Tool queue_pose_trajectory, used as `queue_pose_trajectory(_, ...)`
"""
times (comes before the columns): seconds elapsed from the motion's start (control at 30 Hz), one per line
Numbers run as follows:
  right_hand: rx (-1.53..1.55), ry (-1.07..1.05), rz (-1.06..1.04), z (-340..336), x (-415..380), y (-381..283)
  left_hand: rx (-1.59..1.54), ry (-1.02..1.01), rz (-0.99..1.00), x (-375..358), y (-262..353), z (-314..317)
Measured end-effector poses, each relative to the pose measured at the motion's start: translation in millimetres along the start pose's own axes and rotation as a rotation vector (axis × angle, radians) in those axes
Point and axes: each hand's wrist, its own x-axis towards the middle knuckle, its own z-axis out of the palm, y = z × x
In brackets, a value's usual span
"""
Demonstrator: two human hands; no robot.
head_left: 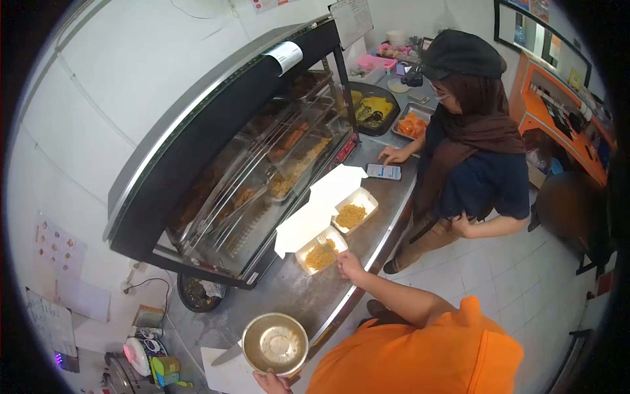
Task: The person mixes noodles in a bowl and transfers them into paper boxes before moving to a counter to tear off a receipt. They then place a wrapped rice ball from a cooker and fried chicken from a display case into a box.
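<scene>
At the bottom, my left hand (272, 382) grips the rim of a round metal bowl (274, 344), whose inside shows some residue. My right hand (350, 266) is closed at the near edge of an open white food box (306, 261) with yellowish-brown food (320, 256) in it. A pale fork (321, 241) lies over that food, its handle running toward my right fingers. Just beyond stands a second open box (369, 213) with similar food (350, 215). Both lids are folded back toward the display case.
A glass display case (223, 125) with food trays lines the metal counter (289, 289). A knife (228, 352) lies on a white board (220, 377) by the bowl. A co-worker (472, 138) touches a phone (384, 171) near a tray of orange food (412, 123).
</scene>
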Motion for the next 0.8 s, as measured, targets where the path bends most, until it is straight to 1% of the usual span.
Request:
queue_pose_trajectory(0.07, -0.709, 0.146, -0.520, -25.7, 16.4, 1.2, -0.047, 0.024, -0.084, -19.7, 69.2, 54.2)
queue_pose_trajectory(0.1, -1.064, 0.211, -0.781, -31.6, 14.4, -4.0, -0.071, 0.037, -0.129, -26.9, 82.3, 67.3)
queue_pose_trajectory(0.13, -1.200, 0.179, -0.787, -38.0, 14.2, -11.0, -0.113, -0.006, -0.124, -18.2, 69.5, 70.0)
queue_pose_trajectory(0.2, -1.467, 0.116, -0.797, -30.9, -26.5, -66.5, -0.043, -0.065, -0.160, -13.6, 62.4, 69.7)
queue_pose_trajectory(0.23, -1.456, 0.130, -0.856, -27.8, -36.8, -79.4, -0.007, -0.099, -0.175, -11.3, 60.4, 73.9)
queue_pose_trajectory(0.27, -1.443, 0.148, -0.917, -24.5, -44.4, -90.3, -0.249, -0.089, -0.077, -6.3, 58.4, 94.5)
queue_pose_trajectory(0.3, -1.428, 0.167, -0.976, -22.7, -46.5, -95.5, -0.256, -0.092, -0.087, -1.8, 50.4, 97.9)
queue_pose_trajectory(0.4, -1.632, 0.118, -0.896, -24.0, -46.1, -90.7, -0.291, -0.107, -0.132, 6.2, 24.3, 100.6)
queue_pose_trajectory(0.47, -1.470, 0.181, -1.030, -19.8, -62.4, -99.1, -0.337, -0.121, -0.175, 9.3, 14.4, 102.1)
queue_pose_trajectory(0.5, -1.391, 0.208, -1.099, -15.3, -74.2, -107.3, -0.295, -0.102, -0.193, 6.7, 17.7, 105.5)
queue_pose_trajectory(0.57, -1.332, 0.004, -1.060, -0.5, -96.7, -108.6, -0.215, -0.060, -0.236, 0.4, 27.3, 115.6)
queue_pose_trajectory(0.6, -1.301, -0.099, -1.037, 9.0, -103.8, -105.1, -0.290, -0.058, -0.205, -6.1, 36.9, 125.0)
queue_pose_trajectory(0.63, -1.320, -0.203, -0.997, 21.7, -108.6, -94.6, -0.295, -0.114, -0.171, -1.9, 27.2, 120.1)
queue_pose_trajectory(0.7, -1.359, -0.434, -0.919, 52.9, -119.5, -68.9, -0.289, -0.089, -0.220, -0.2, 21.3, 115.3)
queue_pose_trajectory(0.73, -1.388, -0.474, -0.852, 68.5, -125.0, -57.6, -0.352, -0.068, -0.322, -2.7, 19.4, 109.9)
queue_pose_trajectory(0.77, -1.423, -0.531, -0.784, 85.4, -133.3, -45.4, -0.389, -0.037, -0.354, -6.8, 27.9, 109.2)
queue_pose_trajectory(0.8, -1.467, -0.607, -0.718, 100.3, -144.3, -32.3, -0.436, -0.048, -0.324, -3.8, 15.2, 98.4)
